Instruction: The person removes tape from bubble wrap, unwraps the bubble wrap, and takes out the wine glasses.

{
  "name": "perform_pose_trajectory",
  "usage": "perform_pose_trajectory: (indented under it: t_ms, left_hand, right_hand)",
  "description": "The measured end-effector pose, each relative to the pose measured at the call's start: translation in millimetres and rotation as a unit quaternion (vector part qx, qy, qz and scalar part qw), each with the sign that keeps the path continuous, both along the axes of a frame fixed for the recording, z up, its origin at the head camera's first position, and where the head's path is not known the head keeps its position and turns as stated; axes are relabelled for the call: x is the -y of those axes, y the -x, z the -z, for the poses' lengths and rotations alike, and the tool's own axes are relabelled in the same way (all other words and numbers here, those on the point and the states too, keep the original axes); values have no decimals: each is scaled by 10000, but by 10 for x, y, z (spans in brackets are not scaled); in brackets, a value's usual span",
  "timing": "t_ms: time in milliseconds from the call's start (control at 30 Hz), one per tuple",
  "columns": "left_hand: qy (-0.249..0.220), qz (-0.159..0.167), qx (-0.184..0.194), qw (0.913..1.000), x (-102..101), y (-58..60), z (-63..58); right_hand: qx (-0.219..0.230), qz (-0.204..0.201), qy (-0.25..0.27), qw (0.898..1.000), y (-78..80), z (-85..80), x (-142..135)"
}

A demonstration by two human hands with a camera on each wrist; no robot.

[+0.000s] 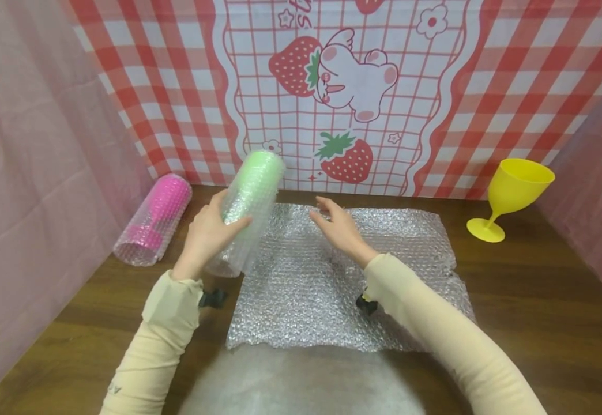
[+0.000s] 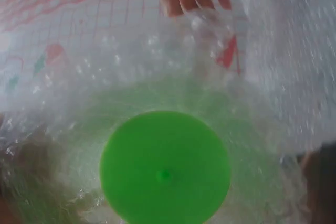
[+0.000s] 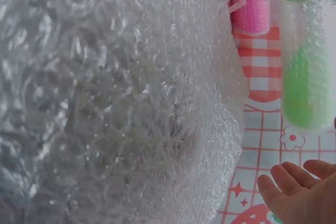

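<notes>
In the head view my left hand (image 1: 204, 236) grips a green goblet rolled in bubble wrap (image 1: 257, 190), tilted and raised over the left edge of a flat bubble wrap sheet (image 1: 296, 305). Its round green base (image 2: 165, 166) shows through the roll's end in the left wrist view. My right hand (image 1: 341, 231), holding nothing, hovers over the sheet's back part with fingers spread and relaxed. The right wrist view shows that same hand (image 3: 304, 190) below the wrapped green goblet.
A pink goblet rolled in bubble wrap (image 1: 163, 202) lies at the left by the pink curtain (image 1: 36, 144). An unwrapped yellow goblet (image 1: 519, 187) stands upright at the back right of the wooden table (image 1: 534, 311). A checked strawberry cloth (image 1: 176, 75) hangs behind.
</notes>
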State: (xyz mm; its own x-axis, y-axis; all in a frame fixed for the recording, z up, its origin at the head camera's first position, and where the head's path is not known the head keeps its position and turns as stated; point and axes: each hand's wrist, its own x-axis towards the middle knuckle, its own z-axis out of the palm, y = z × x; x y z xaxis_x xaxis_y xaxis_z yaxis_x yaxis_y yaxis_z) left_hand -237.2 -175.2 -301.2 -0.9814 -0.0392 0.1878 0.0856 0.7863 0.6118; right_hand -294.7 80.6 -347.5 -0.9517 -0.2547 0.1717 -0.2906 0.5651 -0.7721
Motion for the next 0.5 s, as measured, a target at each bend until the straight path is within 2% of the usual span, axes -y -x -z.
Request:
perform_pose_trajectory:
  t_ms: [133, 300, 500]
  left_hand:
    - [-63, 210, 44, 9997, -123, -54, -54]
    - [-209, 451, 155, 9986, -265, -109, -127]
    - [-608, 604, 324, 9958, -461, -108, -125]
  right_hand:
    - [178, 43, 164, 9997, -4, -16, 2]
    - [351, -12, 733, 9967, -15, -43, -12]
    - [588, -313, 1919, 9791, -12, -54, -49]
